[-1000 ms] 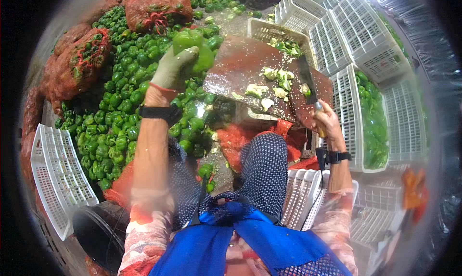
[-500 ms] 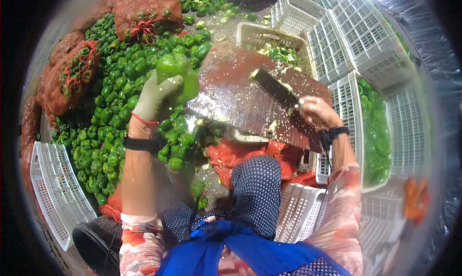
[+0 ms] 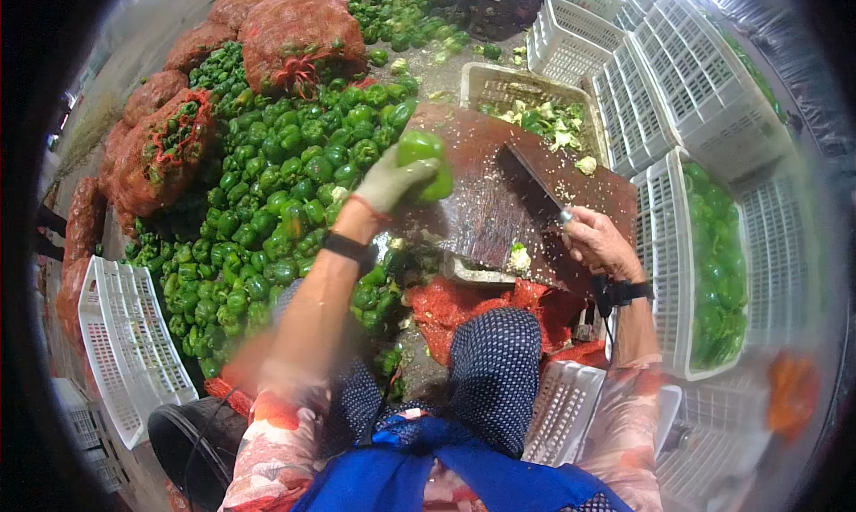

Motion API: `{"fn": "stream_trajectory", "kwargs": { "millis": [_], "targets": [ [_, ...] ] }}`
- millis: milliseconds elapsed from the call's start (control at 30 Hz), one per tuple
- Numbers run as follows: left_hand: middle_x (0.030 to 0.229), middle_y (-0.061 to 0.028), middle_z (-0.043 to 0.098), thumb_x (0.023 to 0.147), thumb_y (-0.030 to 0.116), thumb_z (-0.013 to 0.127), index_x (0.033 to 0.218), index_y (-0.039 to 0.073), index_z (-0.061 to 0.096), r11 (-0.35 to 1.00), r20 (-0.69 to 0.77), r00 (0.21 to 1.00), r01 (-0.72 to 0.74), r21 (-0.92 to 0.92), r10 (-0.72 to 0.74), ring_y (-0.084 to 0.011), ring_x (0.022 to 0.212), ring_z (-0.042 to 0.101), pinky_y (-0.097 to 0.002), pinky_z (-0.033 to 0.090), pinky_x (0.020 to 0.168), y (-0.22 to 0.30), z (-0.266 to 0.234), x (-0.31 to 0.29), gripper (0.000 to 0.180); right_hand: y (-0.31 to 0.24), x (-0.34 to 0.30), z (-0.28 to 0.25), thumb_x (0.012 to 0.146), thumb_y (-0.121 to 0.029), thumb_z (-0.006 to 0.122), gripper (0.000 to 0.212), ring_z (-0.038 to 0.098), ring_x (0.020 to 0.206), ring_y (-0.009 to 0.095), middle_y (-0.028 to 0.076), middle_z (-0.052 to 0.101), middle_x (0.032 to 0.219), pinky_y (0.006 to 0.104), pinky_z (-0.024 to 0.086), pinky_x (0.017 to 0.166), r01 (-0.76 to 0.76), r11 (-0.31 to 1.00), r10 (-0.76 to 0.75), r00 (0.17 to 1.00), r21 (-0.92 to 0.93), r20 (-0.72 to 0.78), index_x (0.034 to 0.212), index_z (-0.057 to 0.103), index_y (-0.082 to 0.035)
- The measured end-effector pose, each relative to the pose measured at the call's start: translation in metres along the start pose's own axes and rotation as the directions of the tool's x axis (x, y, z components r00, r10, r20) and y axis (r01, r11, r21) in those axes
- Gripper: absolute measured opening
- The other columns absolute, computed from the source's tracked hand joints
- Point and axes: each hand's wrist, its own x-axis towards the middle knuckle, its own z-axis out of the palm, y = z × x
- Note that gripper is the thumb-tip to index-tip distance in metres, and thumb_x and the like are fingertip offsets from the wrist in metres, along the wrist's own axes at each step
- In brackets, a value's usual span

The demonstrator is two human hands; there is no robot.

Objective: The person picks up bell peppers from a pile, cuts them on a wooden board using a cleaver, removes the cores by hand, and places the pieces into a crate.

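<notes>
In a pale glove, my left hand (image 3: 392,184) grips a green bell pepper (image 3: 430,162) above the left edge of a dark red-brown cutting board (image 3: 473,210). My right hand (image 3: 596,241), bare, is closed round the handle of a cleaver (image 3: 533,180). Its dark blade points away and to the left over the board. Pale seeds are scattered across the board, along with a cut pepper core (image 3: 519,259) by the near edge and another core (image 3: 586,165) at the far right. The left glove hides part of the pepper.
Loose green peppers (image 3: 267,182) pile up on the left beside red mesh sacks (image 3: 299,35). A white crate (image 3: 468,88) of trimmings stands behind the board. To the right are stacked white crates (image 3: 700,75) and one holding cut peppers (image 3: 718,271). A black bucket (image 3: 165,432) sits lower left.
My left hand has carried the bell pepper right, from over the pile to the board's edge. The cleaver has turned, its blade now pointing more away from me. The whole view has shifted slightly.
</notes>
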Motion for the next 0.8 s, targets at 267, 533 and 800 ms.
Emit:
{"fn": "stream_trajectory", "kwargs": {
  "millis": [267, 533, 800],
  "targets": [
    [0.122, -0.0110, 0.058, 0.085, 0.009, 0.066, 0.137, 0.003, 0.040, 0.967, 0.067, 0.990, -0.134, 0.216, 0.123, -0.0191, 0.109, 0.056, -0.0322, 0.045, 0.096, -0.041, 0.077, 0.024, 0.058, 0.019, -0.051, 0.039, 0.094, -0.020, 0.055, 0.030, 0.054, 0.055, 0.011, 0.004, 0.057, 0.076, 0.0208, 0.042, 0.045, 0.253, 0.904, -0.214, 0.965, 0.343, -0.148, 0.121, 0.050, -0.006],
    [0.125, -0.0203, 0.055, 0.087, 0.020, 0.065, 0.134, 0.002, 0.043, 0.683, 0.137, 0.946, -0.309, 0.662, 0.295, -0.0292, 0.117, 0.054, -0.0352, 0.042, 0.099, -0.082, 0.064, 0.017, 0.055, 0.014, -0.077, 0.069, 0.092, -0.023, 0.055, 0.042, 0.051, 0.056, 0.007, 0.001, 0.056, 0.074, 0.0228, 0.043, 0.049, 0.223, 0.958, -0.194, 0.967, 0.180, -0.165, 0.124, 0.050, 0.003],
    [0.125, -0.0221, 0.053, 0.086, 0.017, 0.063, 0.125, 0.001, 0.052, 0.690, 0.024, 0.958, -0.224, 0.688, 0.287, -0.0356, 0.116, 0.053, -0.0395, 0.042, 0.098, -0.070, 0.065, 0.011, 0.044, 0.008, -0.092, 0.080, 0.094, -0.024, 0.053, 0.038, 0.051, 0.056, 0.008, 0.002, 0.056, 0.074, 0.0224, 0.043, 0.049, 0.227, 0.955, -0.204, 0.970, 0.189, -0.134, 0.122, 0.051, 0.001]
  ]
}}
